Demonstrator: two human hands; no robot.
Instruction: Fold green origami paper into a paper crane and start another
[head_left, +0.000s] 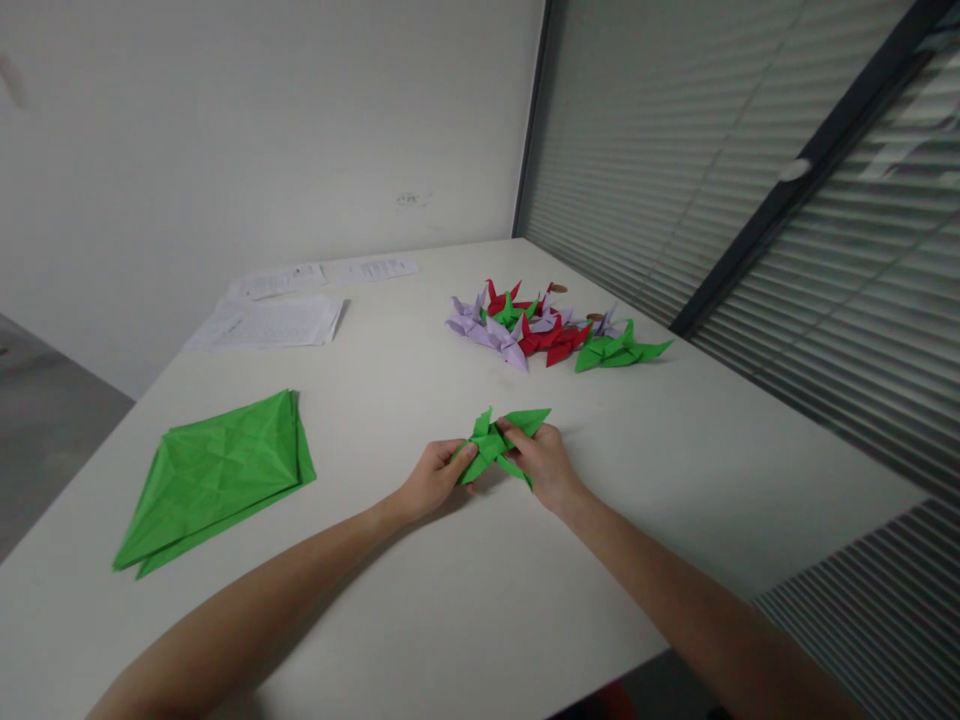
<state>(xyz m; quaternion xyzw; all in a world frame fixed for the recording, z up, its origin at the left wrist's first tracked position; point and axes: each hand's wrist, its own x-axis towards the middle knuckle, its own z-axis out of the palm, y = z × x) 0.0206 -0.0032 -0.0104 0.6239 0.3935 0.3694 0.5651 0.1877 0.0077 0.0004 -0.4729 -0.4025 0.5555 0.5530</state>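
From here I see two bare forearms reaching in over the near part of a white table (420, 610), coming together in the middle. The left hand (433, 478) pinches one side of a folded green paper crane (489, 446), its thumb lying on top of the paper. The right hand (546, 462) grips the other side, thumb and fingers closed on it near a pointed green wing (the wing's tip pokes out past the knuckles, towards the far side). So the crane is between the two hands, just above the tabletop or touching it; I can't tell which.

Off to the left, well apart from the hands, creased green paper sheets (225, 460) lie stacked, their edges not quite lined up.

Beyond the hands and to the right sits a cluster of finished paper cranes (551, 335) in purple, red and green, wings overlapping, with a green one at the right-hand end. Two small brownish round things (558, 289) show at the back of the cluster (too small for me to name).

Farther back on the left, white printed papers (289, 318) lie spread near a pale wall (300, 120). Slatted blinds (645, 160) behind dark-framed glass run along the right side.
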